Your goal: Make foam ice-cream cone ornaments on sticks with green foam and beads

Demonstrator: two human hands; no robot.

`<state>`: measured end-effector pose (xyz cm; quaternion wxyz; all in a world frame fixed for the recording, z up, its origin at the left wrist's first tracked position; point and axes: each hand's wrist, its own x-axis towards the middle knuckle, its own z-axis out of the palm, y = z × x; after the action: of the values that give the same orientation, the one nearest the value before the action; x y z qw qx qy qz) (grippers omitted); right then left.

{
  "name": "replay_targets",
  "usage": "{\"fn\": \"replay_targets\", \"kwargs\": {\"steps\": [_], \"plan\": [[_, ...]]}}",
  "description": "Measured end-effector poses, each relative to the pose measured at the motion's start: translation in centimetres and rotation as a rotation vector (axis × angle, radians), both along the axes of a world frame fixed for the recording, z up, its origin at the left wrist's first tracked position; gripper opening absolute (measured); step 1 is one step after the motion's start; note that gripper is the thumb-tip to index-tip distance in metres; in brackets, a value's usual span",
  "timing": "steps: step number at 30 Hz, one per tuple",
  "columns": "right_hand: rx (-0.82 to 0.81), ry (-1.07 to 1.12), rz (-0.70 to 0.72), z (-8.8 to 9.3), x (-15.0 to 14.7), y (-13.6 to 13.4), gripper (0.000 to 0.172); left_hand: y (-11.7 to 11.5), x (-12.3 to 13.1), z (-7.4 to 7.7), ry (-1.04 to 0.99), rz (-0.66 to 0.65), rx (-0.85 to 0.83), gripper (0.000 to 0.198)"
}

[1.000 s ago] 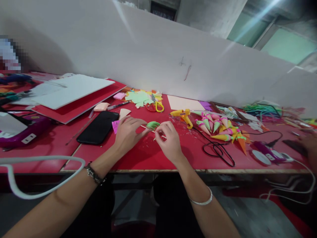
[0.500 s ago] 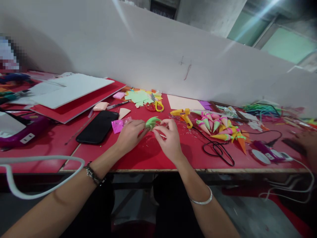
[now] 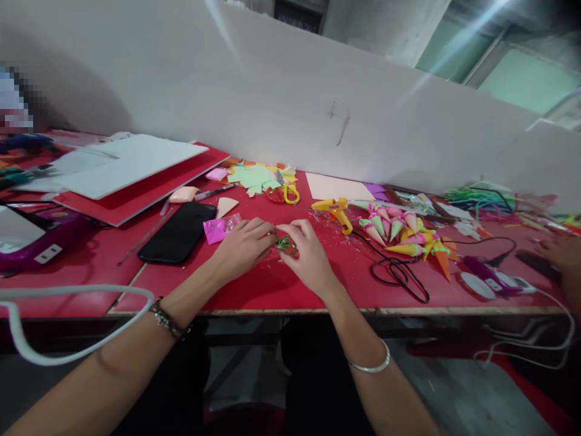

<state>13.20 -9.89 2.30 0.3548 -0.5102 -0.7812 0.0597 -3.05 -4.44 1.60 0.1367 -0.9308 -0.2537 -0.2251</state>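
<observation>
A small green fringed piece (image 3: 285, 244), with thin curling strips, is between my two hands above the red tabletop. My left hand (image 3: 245, 247) is closed at its left side, thumb and fingers drawn together. My right hand (image 3: 307, 254) curves round it from the right, fingertips bent toward the left hand's. Fingers cover much of the piece, and its exact material is unclear. Close to my left hand lies a bright pink packet (image 3: 216, 230). Right of my right hand rests a yellow glue gun (image 3: 336, 212).
A black phone (image 3: 178, 233) lies left of my hands. Yellow-handled scissors (image 3: 290, 194) and green paper cuttings (image 3: 254, 177) are behind. Several small coloured cones (image 3: 394, 227) and a black cord (image 3: 399, 275) lie right. Another person's hand (image 3: 563, 254) is at the far right.
My fingertips have come closer together round the green piece. Its strips, which stood up between the hands before, now show lower and are more covered by my fingers.
</observation>
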Motion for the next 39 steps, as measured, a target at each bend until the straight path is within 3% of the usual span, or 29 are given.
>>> {"fn": "replay_targets", "kwargs": {"steps": [6,12,23,35,39], "plan": [[-0.113,0.112,0.096,-0.1,0.7,-0.3,0.045,1.1,-0.6,-0.3,-0.159,-0.065,-0.164,0.020],[-0.019,0.151,0.028,0.2,0.9,0.0,0.038,1.5,-0.8,-0.4,-0.306,-0.132,-0.280,0.017],[-0.196,0.190,0.173,0.4,1.8,-0.3,0.040,1.2,-1.0,-0.2,-0.329,-0.134,-0.413,0.017],[-0.161,0.065,0.174,0.0,1.3,-0.1,0.046,1.1,-0.6,0.1,-0.307,-0.244,-0.271,0.013],[-0.104,0.009,0.151,0.0,1.1,0.0,0.035,0.7,-0.3,0.1,-0.334,-0.240,-0.285,0.015]]}}
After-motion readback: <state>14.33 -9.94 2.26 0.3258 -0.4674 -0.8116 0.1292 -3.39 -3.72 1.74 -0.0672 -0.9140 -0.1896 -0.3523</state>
